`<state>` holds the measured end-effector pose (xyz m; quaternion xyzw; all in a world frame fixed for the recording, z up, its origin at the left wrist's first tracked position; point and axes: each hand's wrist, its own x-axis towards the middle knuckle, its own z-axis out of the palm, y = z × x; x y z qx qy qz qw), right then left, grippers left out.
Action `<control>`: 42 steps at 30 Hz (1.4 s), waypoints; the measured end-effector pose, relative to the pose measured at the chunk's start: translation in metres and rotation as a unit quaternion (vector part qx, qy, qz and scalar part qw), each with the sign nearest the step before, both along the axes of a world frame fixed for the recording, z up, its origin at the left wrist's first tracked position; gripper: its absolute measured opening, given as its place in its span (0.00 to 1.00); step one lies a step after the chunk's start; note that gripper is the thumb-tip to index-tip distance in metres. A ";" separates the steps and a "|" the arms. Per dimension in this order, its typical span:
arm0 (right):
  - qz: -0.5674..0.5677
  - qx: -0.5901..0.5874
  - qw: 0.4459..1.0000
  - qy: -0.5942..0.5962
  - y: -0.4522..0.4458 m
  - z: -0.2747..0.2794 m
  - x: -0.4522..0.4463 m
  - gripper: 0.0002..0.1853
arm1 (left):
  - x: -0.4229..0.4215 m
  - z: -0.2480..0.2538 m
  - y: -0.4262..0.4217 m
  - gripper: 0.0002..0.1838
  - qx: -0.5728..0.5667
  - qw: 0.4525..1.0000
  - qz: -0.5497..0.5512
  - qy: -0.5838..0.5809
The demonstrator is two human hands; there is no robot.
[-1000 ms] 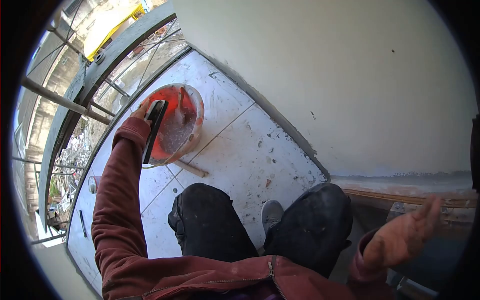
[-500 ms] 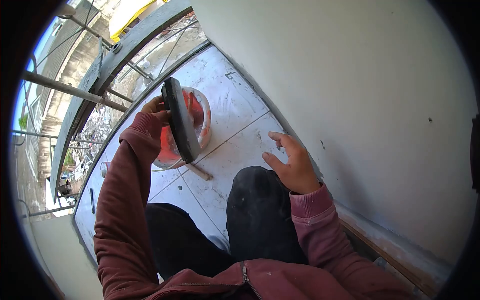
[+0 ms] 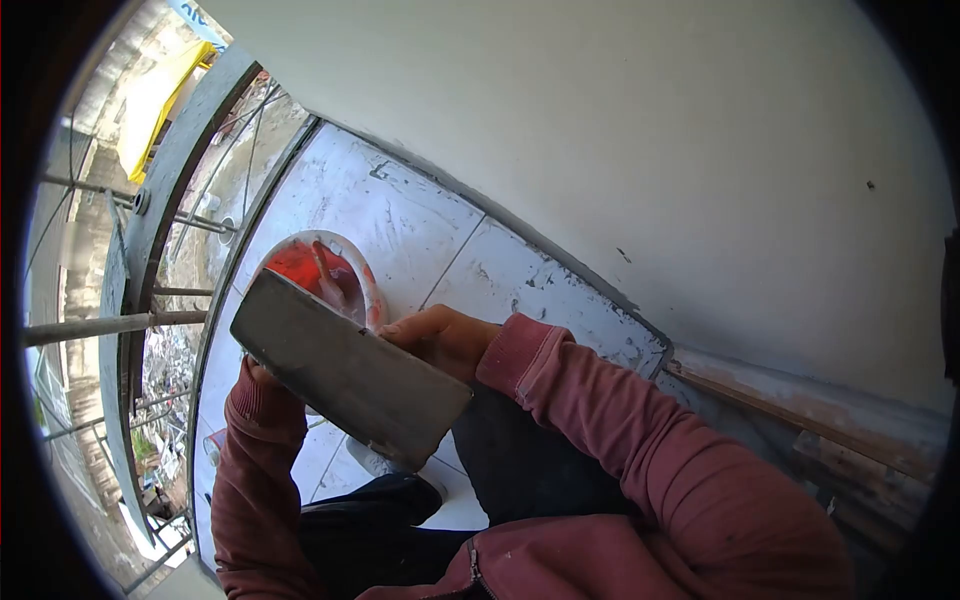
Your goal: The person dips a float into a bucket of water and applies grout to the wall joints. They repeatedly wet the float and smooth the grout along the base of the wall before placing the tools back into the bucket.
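Bucket (image 3: 293,260), red inside and pale around its rim, stands on the white tiled floor (image 3: 400,220) beyond the left hand (image 3: 262,374) and ahead and to the left of the right hand (image 3: 445,338). A stick-like handle (image 3: 320,263) rises from it, leaning against the inner wall. Greyish liquid shows low in the bucket beside that handle; how full it is cannot be told, since a grey block (image 3: 350,370) covers the near part.

That block, long and flat-faced, lies slantwise between the two hands, its broad face turned up towards the wearer. The left hand grasps it from behind and below, at its left end, with most of the fingers hidden. The right hand touches its upper edge, thumb laid along it; whether the other fingers close underneath cannot be seen.

Just outside the left sleeve (image 3: 255,490), closer to the wearer than the left hand, a small clear container (image 3: 212,446) sits partly covered on the floor, its contents too small to tell. Beyond the right hand rises a cream wall (image 3: 650,150).
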<state>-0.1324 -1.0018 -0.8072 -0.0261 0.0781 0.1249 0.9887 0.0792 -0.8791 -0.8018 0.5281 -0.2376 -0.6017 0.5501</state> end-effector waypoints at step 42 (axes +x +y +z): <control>-0.148 -0.481 0.304 0.809 0.281 -0.049 -0.230 0.19 | 0.336 -0.238 -0.055 0.18 0.056 0.949 0.006 -0.310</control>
